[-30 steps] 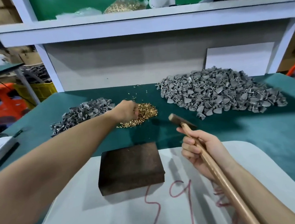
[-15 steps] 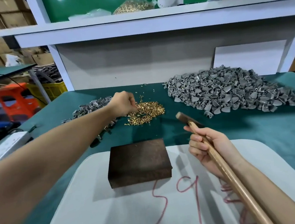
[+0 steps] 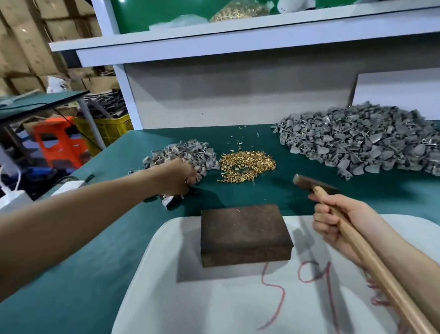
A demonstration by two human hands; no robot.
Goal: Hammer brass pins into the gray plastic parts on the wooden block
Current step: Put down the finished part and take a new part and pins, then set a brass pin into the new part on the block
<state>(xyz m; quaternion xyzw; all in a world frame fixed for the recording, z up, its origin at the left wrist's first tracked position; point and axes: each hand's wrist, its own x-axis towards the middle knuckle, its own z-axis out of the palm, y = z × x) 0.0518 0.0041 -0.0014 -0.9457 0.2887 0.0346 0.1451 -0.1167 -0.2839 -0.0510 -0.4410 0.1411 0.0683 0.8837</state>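
the left hand [image 3: 180, 177] is lying against the near edge of the small pile of gray plastic parts [image 3: 186, 153], fingers tucked under, so i cannot tell whether it is gripping anything. the right hand [image 3: 336, 222] is clenching the hammer [image 3: 374, 265], its head hovering right of the wooden block [image 3: 245, 230], which is sitting on the white pad [image 3: 199, 321] at the desk's [image 3: 66, 297] near edge. brass pins [image 3: 247, 166] are lying behind the block, between the small pile and the big gray heap [image 3: 369, 142].

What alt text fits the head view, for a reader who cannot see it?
A person's left hand reaches into a small pile of gray plastic parts on a green table; the right hand grips a hammer beside a bare wooden block on a white board. Brass pins lie between that pile and a larger pile.
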